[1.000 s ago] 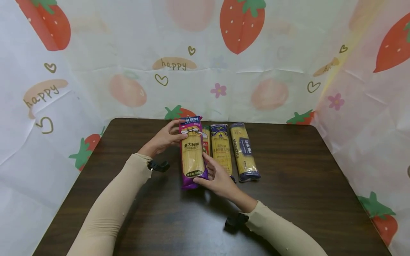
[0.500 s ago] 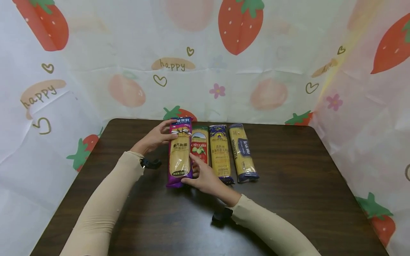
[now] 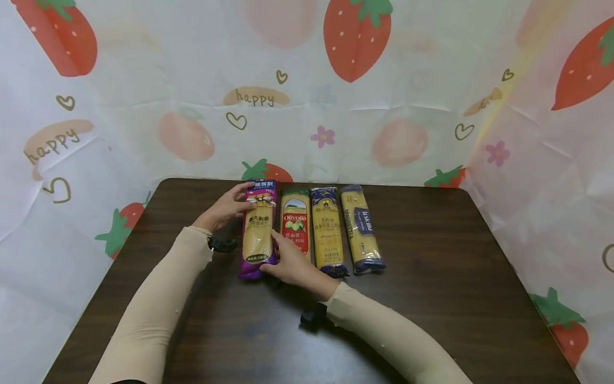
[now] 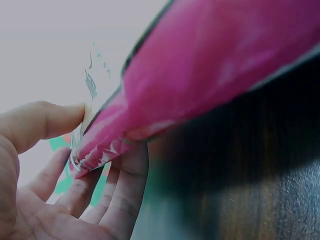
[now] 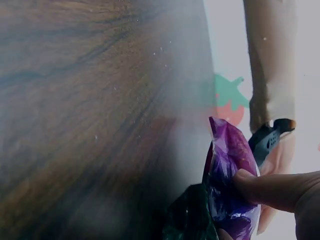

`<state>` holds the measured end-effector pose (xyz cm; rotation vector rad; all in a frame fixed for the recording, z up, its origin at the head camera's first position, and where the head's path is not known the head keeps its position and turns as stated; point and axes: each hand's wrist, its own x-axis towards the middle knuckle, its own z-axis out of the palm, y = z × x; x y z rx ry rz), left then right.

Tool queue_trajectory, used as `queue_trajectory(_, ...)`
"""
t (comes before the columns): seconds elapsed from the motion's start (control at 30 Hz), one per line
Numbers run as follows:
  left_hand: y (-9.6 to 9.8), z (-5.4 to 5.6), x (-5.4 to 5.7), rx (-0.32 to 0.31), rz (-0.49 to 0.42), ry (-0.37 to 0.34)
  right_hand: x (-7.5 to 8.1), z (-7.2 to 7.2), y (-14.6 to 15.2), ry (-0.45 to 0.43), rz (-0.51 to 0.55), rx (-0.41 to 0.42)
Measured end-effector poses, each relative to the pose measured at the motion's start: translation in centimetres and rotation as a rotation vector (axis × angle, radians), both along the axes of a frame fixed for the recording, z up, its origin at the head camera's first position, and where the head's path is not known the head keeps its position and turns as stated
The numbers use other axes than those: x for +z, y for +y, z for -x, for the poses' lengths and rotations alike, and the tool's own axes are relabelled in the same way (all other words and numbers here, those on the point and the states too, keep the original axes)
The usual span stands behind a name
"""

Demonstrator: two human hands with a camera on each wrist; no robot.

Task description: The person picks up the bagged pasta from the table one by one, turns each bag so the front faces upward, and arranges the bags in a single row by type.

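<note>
A purple-and-pink pack of spaghetti [image 3: 258,232] is held between both hands at the left end of a row. My left hand [image 3: 222,209] grips its upper left edge; in the left wrist view the thumb [image 4: 55,120] lies on the front and the fingers reach underneath. My right hand [image 3: 296,266] pinches the lower right edge, its thumb [image 5: 270,190] on the purple wrapper in the right wrist view. Just right of it lies a green-and-red Olivoila spaghetti pack [image 3: 295,216], partly covered by my right hand. Whether the held pack touches the table cannot be told.
Further right lie a yellow spaghetti pack [image 3: 328,229] with dark blue ends and a tilted blue-ended spaghetti pack [image 3: 361,226]. All are on a dark wooden table [image 3: 431,298]. A strawberry-printed sheet [image 3: 297,122] hangs behind and along the sides.
Both hands have carried the purple spaghetti pack leftwards and lower, from over the Olivoila pack to beside it. The Olivoila pack has come into view; the other packs keep their places.
</note>
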<state>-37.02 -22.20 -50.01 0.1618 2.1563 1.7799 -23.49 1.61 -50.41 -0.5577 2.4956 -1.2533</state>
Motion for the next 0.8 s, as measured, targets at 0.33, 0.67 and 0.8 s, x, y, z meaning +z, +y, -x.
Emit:
queue_trajectory(0.33, -0.6, 0.5, -1.0, -0.017, 0.080, -0.018, -0.4, 0.2, -1.3, 0.043, -0.095, 0.022)
queue_trajectory(0.67, -0.9, 0.6, -1.0, -0.032, 0.156, -0.010, -0.7, 0.2, -1.9, 0.049, -0.133, 0.034)
queue_trajectory(0.8, -0.8, 0.5, -1.1, -0.048, 0.194, 0.005, -0.6, 0.0, -1.9, 0.056, -0.165, 0.046)
